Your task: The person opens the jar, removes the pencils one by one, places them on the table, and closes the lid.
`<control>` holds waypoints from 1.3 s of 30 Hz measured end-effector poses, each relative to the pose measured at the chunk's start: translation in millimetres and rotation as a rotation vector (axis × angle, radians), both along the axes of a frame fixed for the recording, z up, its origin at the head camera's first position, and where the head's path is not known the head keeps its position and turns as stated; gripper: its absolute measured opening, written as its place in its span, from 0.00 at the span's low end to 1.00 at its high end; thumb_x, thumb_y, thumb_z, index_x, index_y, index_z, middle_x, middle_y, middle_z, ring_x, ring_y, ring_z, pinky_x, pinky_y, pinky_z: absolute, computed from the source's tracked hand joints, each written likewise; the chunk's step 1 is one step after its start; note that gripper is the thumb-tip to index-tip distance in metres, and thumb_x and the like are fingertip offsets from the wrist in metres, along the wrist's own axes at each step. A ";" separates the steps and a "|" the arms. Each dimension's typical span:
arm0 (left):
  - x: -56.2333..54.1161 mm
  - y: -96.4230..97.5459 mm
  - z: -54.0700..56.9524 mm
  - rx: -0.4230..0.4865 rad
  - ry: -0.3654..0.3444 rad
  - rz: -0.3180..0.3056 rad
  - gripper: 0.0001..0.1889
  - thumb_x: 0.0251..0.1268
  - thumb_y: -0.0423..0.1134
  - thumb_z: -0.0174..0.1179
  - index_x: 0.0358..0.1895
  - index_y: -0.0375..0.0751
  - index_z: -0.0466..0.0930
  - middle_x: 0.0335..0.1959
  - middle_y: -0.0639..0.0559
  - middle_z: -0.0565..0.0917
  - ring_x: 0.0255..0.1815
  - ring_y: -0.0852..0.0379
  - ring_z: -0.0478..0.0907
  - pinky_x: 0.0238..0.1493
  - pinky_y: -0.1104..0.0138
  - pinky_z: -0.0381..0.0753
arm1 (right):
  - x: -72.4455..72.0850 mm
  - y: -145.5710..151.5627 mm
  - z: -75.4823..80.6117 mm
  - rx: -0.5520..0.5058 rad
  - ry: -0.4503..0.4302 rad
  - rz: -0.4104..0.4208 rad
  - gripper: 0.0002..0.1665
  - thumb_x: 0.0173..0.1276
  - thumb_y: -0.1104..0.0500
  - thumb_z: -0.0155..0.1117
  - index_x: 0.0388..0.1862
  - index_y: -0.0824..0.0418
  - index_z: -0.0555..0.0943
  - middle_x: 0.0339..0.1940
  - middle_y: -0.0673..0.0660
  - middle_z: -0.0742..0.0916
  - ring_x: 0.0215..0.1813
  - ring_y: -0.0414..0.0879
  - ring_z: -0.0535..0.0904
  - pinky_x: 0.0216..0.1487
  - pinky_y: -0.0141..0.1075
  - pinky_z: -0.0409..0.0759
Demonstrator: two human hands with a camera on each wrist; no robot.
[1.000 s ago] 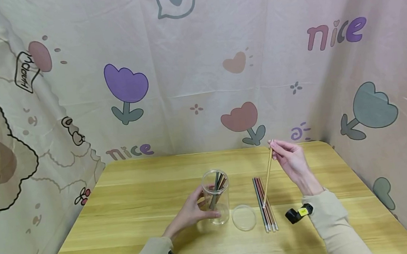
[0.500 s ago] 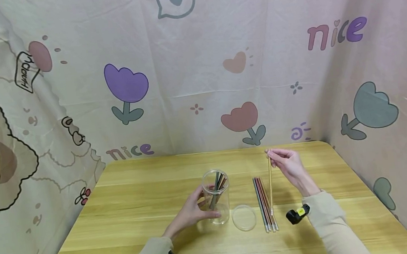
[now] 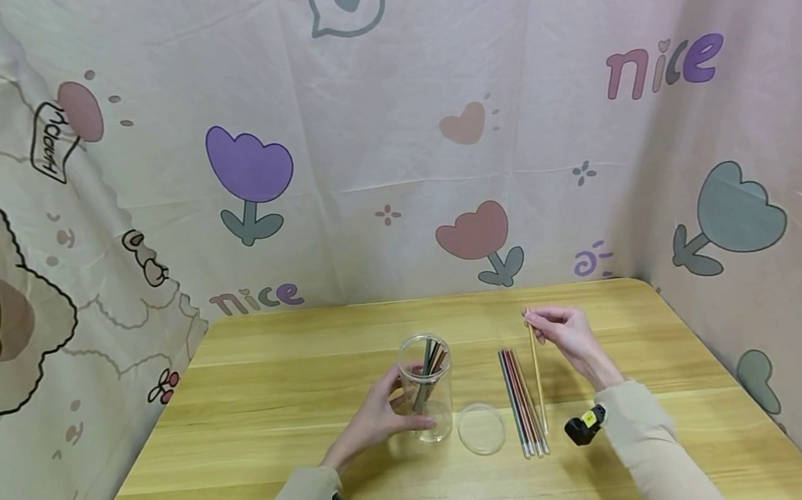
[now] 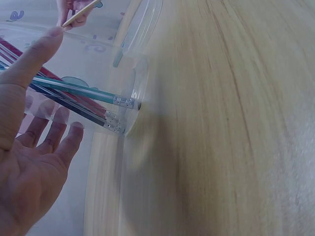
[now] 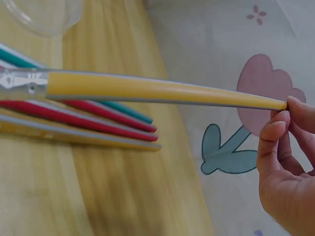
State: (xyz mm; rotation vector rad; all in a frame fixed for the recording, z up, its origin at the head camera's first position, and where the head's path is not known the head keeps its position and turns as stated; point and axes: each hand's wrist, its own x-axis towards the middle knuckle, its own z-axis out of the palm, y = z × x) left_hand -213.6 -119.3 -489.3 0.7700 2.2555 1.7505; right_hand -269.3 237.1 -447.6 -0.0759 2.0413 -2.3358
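My left hand (image 3: 377,418) grips a clear plastic jar (image 3: 444,422) standing upright on the table, with thumb and fingers around its side. Inside lean several pencils (image 3: 429,366); the left wrist view shows a teal pencil (image 4: 78,87) and red ones, metal ferrules down. My right hand (image 3: 565,337) pinches a yellow pencil (image 5: 147,88) by its plain end, with thumb and fingertips. The ferrule end points toward me, low over the table; whether it touches cannot be told. Just left of it lies a row of pencils (image 3: 519,401), teal, red and yellow in the right wrist view.
A round clear lid (image 3: 482,429) lies flat between the jar and the pencil row. The wooden table (image 3: 276,396) meets a printed cloth backdrop (image 3: 361,164) at its far edge. Cloth also hangs at both sides.
My right hand has come down and slightly toward me. The yellow pencil swung from slanting across the row to nearly parallel at its right side. The left hand and jar stay put.
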 end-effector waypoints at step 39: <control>0.5 0.4 1.4 -0.023 0.020 0.002 0.43 0.50 0.36 0.78 0.71 0.43 0.66 0.71 0.42 0.71 0.70 0.37 0.71 0.73 0.45 0.74 | -4.2 2.0 -40.6 0.252 -0.094 -0.013 0.23 0.71 0.66 0.64 0.58 0.82 0.74 0.31 0.48 0.88 0.28 0.35 0.78 0.29 0.24 0.82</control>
